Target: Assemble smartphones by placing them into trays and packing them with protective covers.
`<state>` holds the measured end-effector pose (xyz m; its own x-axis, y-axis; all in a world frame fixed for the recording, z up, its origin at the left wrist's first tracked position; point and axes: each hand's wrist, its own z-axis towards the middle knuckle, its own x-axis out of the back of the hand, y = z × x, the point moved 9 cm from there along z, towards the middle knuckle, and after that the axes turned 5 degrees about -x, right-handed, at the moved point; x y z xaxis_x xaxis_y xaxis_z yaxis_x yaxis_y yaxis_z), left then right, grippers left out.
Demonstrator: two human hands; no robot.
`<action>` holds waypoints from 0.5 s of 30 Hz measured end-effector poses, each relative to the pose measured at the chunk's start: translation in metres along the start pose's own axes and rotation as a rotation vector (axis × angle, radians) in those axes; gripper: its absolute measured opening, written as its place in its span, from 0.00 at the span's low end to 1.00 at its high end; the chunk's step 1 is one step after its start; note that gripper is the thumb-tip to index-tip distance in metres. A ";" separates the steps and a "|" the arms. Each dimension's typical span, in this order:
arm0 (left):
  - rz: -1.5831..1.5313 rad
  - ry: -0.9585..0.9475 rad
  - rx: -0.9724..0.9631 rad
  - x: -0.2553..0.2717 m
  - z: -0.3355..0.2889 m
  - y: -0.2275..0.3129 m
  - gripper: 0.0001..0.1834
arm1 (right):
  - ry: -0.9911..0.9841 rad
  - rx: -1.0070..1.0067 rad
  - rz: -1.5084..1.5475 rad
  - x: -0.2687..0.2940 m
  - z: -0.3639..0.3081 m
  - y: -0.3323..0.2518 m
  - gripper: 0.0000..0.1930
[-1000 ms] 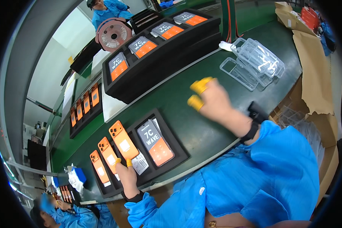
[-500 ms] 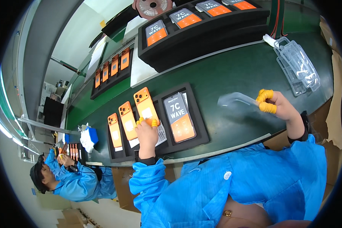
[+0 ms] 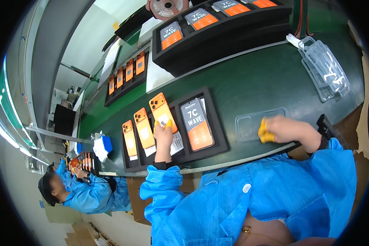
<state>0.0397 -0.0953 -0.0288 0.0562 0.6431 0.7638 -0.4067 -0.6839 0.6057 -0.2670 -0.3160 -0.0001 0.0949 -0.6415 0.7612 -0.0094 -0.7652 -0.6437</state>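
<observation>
My left hand [image 3: 164,134], with yellow finger cots, grips the lower end of an orange phone [image 3: 161,107] that has a camera block at its top. That phone lies tilted over the black foam tray [image 3: 218,141]. Two more orange phones, a middle one [image 3: 143,129] and a left one [image 3: 129,139], lie beside it, and a grey-and-orange phone [image 3: 197,123] fills the right slot. A clear phone case [image 3: 245,125] lies on the green table. Over its right part, my right hand [image 3: 281,130] is closed, with yellow-covered fingers curled at the case; its hold is partly hidden.
Several clear cases [image 3: 326,67] are piled at the right. A tall black foam stack [image 3: 221,47] with grey-and-orange phones stands at the back. Another tray of orange phones [image 3: 129,71] is at the far left. Near a blue box [image 3: 107,143], a co-worker [image 3: 90,192] in blue works.
My right hand has moved left and down, bringing the clear case from the air onto the table. My left hand stays at the orange phone. The whole view has shifted slightly.
</observation>
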 end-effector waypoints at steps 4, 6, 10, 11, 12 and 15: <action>-0.290 0.050 0.253 0.012 0.013 -0.018 0.26 | -0.123 -0.079 0.117 -0.015 -0.007 0.006 0.13; -0.318 0.025 0.307 0.015 0.016 -0.017 0.21 | -0.147 -0.086 0.159 -0.011 -0.006 -0.001 0.16; -0.607 -0.216 0.235 0.012 0.019 0.016 0.15 | 0.106 -0.160 0.173 0.020 0.012 -0.014 0.23; -0.708 -0.202 0.199 0.017 0.014 0.023 0.14 | 0.156 -0.135 0.218 0.026 0.015 -0.020 0.25; -0.807 -0.197 0.165 0.028 0.001 0.053 0.14 | 0.209 -0.115 0.267 0.031 0.021 -0.024 0.27; -1.008 -0.180 0.008 0.027 -0.041 0.127 0.13 | 0.436 -0.071 0.621 0.036 0.038 -0.018 0.27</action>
<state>-0.0479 -0.1504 0.0593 0.5049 0.8595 -0.0799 -0.0885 0.1436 0.9857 -0.2258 -0.3234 0.0352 -0.3503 -0.9074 0.2324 0.0015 -0.2487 -0.9686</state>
